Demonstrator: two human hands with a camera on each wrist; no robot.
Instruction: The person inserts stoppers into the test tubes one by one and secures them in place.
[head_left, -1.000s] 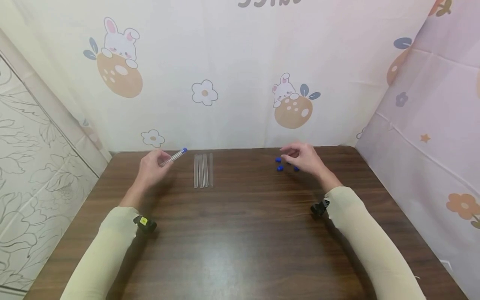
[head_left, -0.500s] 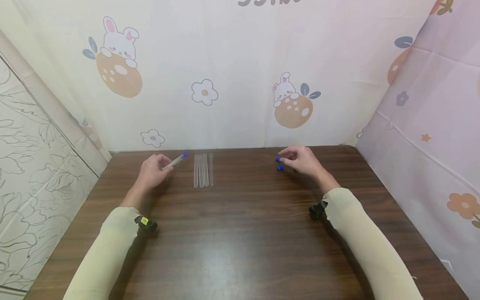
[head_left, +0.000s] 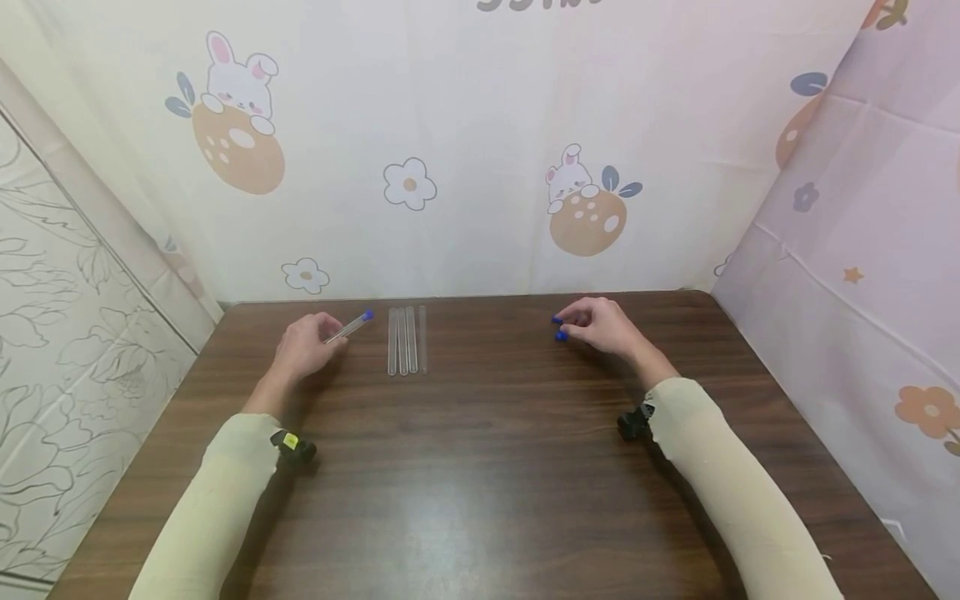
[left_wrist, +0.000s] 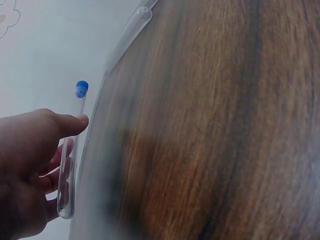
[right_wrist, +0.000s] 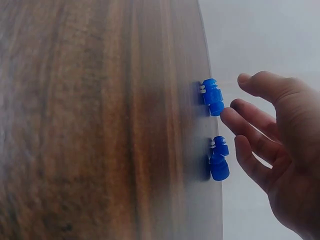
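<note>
My left hand (head_left: 306, 343) grips a clear test tube (left_wrist: 66, 187) between thumb and fingers. A blue stopper (left_wrist: 81, 89) sits in the tube's upper end, tilted up to the right in the head view. Over the right part of the table, my right hand (head_left: 603, 323) reaches down with thumb and fingers apart and nothing between them. Close to its fingertips lie several blue stoppers (right_wrist: 219, 159), grouped in two clumps in the right wrist view; the hand hides some of them in the head view.
Several clear test tubes (head_left: 402, 342) lie side by side on the brown wooden table (head_left: 465, 467), right of the left hand. A patterned curtain (head_left: 480, 167) hangs at the table's back edge, with more cloth along both sides.
The right hand has come slightly down and left over the stoppers, covering more of them. The left hand has lowered the stoppered end of its test tube a little.
</note>
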